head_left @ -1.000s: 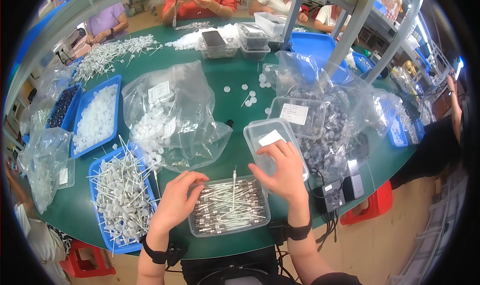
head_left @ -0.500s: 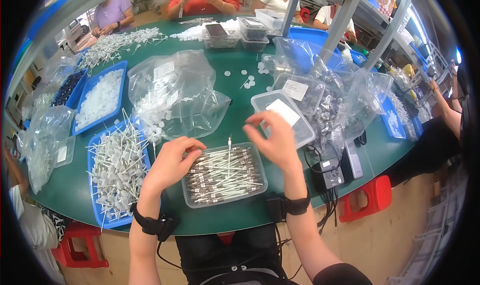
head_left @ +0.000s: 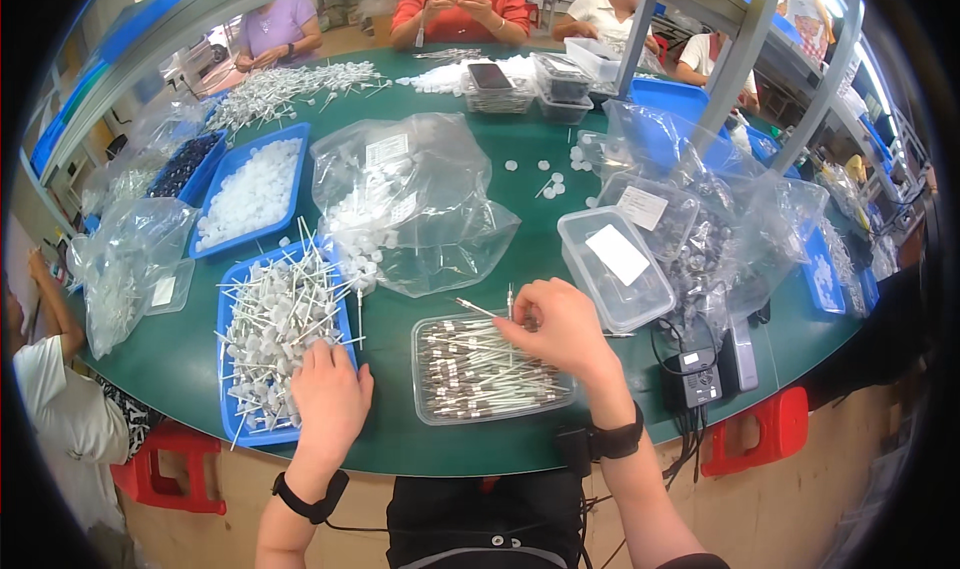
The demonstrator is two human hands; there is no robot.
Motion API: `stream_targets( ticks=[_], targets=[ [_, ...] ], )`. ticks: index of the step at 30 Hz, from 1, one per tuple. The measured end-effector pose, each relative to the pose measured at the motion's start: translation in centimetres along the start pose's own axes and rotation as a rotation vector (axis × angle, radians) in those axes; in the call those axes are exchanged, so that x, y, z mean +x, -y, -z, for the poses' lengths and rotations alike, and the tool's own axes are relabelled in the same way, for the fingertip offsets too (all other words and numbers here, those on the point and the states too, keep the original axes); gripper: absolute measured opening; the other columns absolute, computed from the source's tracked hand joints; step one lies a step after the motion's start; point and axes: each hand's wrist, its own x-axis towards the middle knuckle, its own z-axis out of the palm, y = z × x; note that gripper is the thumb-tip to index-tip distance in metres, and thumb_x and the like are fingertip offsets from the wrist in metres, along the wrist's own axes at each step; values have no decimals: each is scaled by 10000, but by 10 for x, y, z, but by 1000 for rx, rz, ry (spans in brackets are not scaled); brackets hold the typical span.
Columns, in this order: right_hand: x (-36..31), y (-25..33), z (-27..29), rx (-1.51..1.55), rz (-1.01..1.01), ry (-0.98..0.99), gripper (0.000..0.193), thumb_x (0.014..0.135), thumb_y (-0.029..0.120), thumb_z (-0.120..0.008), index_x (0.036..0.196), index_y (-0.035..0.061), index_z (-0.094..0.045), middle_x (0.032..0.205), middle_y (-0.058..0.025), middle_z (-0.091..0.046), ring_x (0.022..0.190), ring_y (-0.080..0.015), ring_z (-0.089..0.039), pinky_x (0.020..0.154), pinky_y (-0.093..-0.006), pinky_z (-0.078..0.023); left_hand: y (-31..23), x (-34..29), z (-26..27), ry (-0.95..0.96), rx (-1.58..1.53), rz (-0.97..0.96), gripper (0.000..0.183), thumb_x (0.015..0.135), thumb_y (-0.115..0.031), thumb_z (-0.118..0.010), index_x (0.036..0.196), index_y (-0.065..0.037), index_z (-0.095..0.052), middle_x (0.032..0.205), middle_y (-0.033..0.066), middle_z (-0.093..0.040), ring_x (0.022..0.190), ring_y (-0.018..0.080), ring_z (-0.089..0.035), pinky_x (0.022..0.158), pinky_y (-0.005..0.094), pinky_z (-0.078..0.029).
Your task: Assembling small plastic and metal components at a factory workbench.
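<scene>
The right hand [head_left: 566, 327] pinches a slim rod [head_left: 473, 307] over the clear box [head_left: 416, 374]'s far edge; it looks light, stiff, best held mid-shaft. Whether the left hand [head_left: 332, 401], at the left blue tray [head_left: 226, 401], grips anything, I cannot tell.

The left hand [head_left: 331, 401] partly hides a blue tray [head_left: 264, 438].

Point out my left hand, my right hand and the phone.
Left hand [head_left: 332, 397]: head view, back of the hand.
Right hand [head_left: 564, 331]: head view, back of the hand.
Phone [head_left: 488, 76]: head view, dark screen.
</scene>
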Motion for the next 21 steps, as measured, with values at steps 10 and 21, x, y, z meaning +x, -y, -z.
stream_targets(
  ticks=[10,21],
  targets=[
    [2,-10,-2,242,5,55,261,711,241,-694,830,57,-554,804,-76,-547,795,-223,-548,693,-311,-440,3,4,-3,-98,-102,-72,184,683,-149,-622,724,-1,-522,748,110,-471,733,277,-513,610,373,-412],
    [2,-8,5,344,-118,199,248,786,202,-628,842,-25,-544,837,-148,-607,825,-266,-608,698,-331,-466,-21,-1,-2,-71,-177,-169,156,666,-136,-626,743,-29,-544,742,73,-479,702,237,-509,592,359,-395]
  ],
)
